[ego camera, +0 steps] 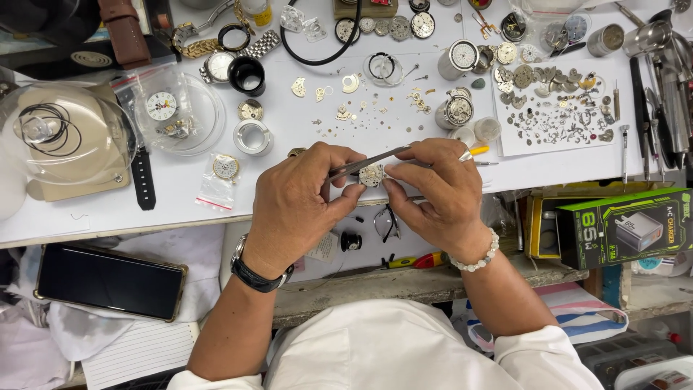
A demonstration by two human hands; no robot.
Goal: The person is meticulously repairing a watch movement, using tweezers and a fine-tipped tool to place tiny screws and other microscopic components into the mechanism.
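**Two hands, one movement, one pair of tweezers**

We look down on a white worktable whose far edge is cut off by the frame. On it lie loose watch parts too small and too many for us to count, and a clear dome cover at the left. A black phone lies face up below the table's near edge, and a green charger box sits at the right.

Our two hands meet over the table's near edge. The left hand, with a black wristwatch on its wrist, closes its thumb and forefinger around a single round watch movement, dial plane facing up toward us. The fingers hide much of its rim, and its fine detail is hard to make out.

The right hand, wearing one white bead bracelet, is curled narrowly around one pair of tweezers. Their long axis runs nearly level, tilting slightly up to the right, and the tips point left, just above the movement. We cannot tell whether the tips touch it. A yellow-tipped tool shows just behind this hand, mostly hidden.
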